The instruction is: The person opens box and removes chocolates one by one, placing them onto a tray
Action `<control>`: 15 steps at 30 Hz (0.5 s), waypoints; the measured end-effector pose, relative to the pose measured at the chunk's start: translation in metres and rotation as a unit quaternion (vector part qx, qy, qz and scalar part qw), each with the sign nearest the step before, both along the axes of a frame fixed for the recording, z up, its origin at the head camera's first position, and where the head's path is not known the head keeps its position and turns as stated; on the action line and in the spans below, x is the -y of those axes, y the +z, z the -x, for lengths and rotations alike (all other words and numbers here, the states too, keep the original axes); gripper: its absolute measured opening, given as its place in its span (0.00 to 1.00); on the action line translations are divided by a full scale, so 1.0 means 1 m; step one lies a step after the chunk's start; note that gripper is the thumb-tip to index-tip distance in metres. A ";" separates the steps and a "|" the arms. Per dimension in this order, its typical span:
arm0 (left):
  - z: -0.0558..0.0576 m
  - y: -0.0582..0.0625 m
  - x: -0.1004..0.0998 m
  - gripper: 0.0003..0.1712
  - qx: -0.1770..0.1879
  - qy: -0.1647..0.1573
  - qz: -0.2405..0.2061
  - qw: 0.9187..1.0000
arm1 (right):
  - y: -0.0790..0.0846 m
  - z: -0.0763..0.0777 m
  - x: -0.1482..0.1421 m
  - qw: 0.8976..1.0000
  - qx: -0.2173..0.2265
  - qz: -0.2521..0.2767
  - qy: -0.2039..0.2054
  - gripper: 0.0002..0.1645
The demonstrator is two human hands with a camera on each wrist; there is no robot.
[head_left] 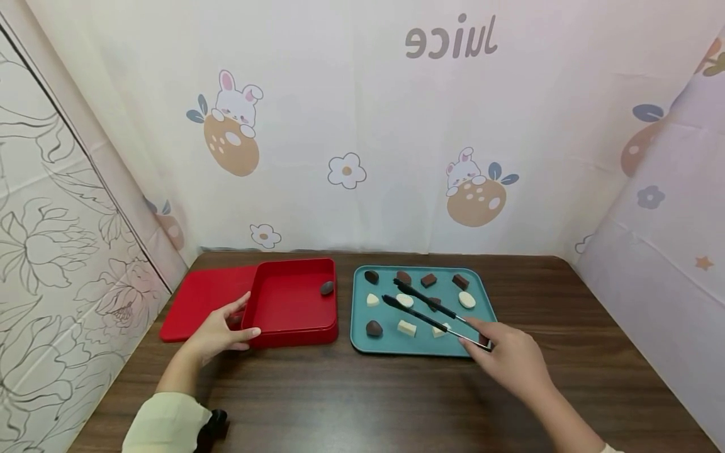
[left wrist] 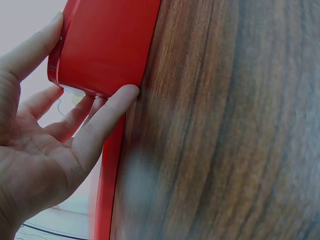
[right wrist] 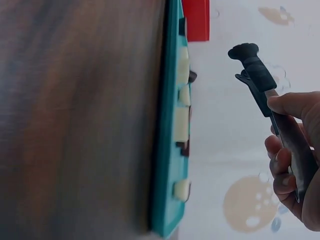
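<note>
My left hand (head_left: 218, 330) holds the near left corner of a red square box (head_left: 294, 337), thumb at the front rim and fingers along the side wall. In the left wrist view, fingertips sit against the red box wall (left wrist: 107, 45). One dark egg-shaped chocolate (head_left: 326, 288) lies inside at the right wall. My right hand (head_left: 512, 355) grips metal tongs (head_left: 421, 318) with black tips. These tips stand apart above a teal tray (head_left: 391, 347), with nothing pinched between them. Dark and white chocolates, among them a dark one (head_left: 374, 328) and a white bar (head_left: 406, 328), lie on the tray.
A flat red lid (head_left: 209, 292) lies left of the box, partly hidden behind it. The wooden table (head_left: 340, 402) ends at a patterned cloth wall (head_left: 362, 207) at the back. More patterned cloth stands on both sides.
</note>
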State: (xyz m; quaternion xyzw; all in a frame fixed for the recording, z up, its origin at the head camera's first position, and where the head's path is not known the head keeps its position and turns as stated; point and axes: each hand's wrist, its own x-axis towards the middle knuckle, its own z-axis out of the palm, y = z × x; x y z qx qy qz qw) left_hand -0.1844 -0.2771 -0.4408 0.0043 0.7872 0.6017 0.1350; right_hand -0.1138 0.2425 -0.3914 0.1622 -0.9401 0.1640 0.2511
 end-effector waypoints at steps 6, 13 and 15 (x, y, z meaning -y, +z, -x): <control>0.000 0.001 -0.001 0.57 0.001 0.004 0.003 1.000 | 0.014 0.013 0.015 0.998 -0.010 -0.030 0.050 0.24; 0.000 0.000 0.000 0.57 0.002 0.003 -0.001 1.000 | 0.029 0.038 0.030 0.986 -0.046 -0.062 0.146 0.26; 0.001 0.000 0.000 0.57 0.003 0.003 -0.004 1.000 | 0.035 0.046 0.035 0.983 -0.045 -0.073 0.164 0.24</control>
